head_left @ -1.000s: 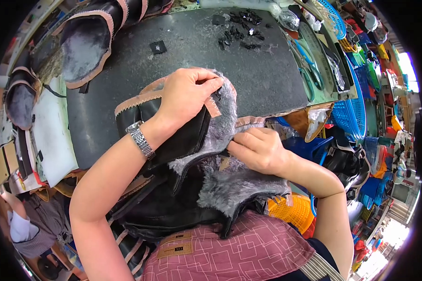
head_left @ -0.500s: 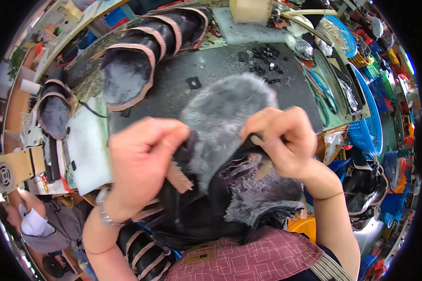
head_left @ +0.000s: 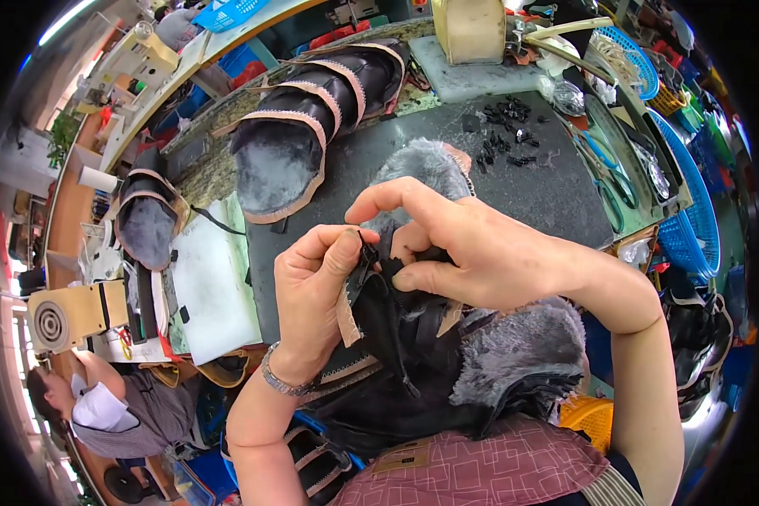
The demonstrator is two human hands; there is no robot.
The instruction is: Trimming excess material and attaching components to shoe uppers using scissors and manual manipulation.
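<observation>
Though apart b4, hands (head_left: 308, 291) (head_left: 493, 249) prob. closer

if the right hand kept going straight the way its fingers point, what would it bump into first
Most likely the black piece just left of the right hand, then the left hand pinching it; depth is unclear, so the index finger might pass over.

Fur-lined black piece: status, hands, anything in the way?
Left hand pinching black edge; right hand close beside it. Fur-lined black piece bunched around both hands. Small black parts farther out on dark mat; nothing visibly in the way.
</observation>
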